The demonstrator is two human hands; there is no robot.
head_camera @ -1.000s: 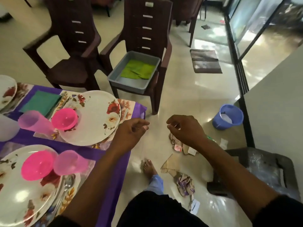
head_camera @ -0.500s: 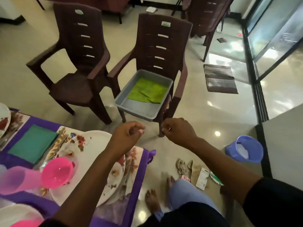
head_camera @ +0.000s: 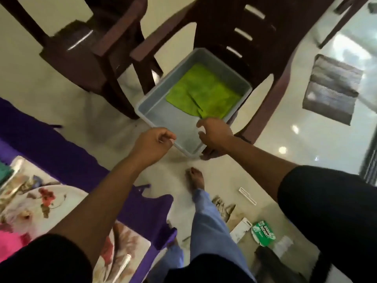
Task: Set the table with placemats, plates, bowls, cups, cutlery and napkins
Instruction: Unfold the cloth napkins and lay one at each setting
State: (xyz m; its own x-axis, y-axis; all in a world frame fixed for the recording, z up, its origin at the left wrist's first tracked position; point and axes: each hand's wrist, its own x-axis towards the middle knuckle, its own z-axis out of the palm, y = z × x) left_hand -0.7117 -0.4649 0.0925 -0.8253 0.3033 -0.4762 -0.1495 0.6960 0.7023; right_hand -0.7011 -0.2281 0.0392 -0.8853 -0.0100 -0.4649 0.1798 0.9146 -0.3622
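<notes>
Head view shows two brown chairs. One chair (head_camera: 234,29) holds one grey tub (head_camera: 155,103), and two green napkins (head_camera: 204,92) lie inside it. The right hand (head_camera: 214,135) reaches into the tub, and its fingers pinch the corner of the top napkin. The left hand (head_camera: 153,144) hangs just beside the tub's near rim, fingers curled, holding nothing. One flowered plate (head_camera: 40,203) sits on the purple table (head_camera: 61,152).
</notes>
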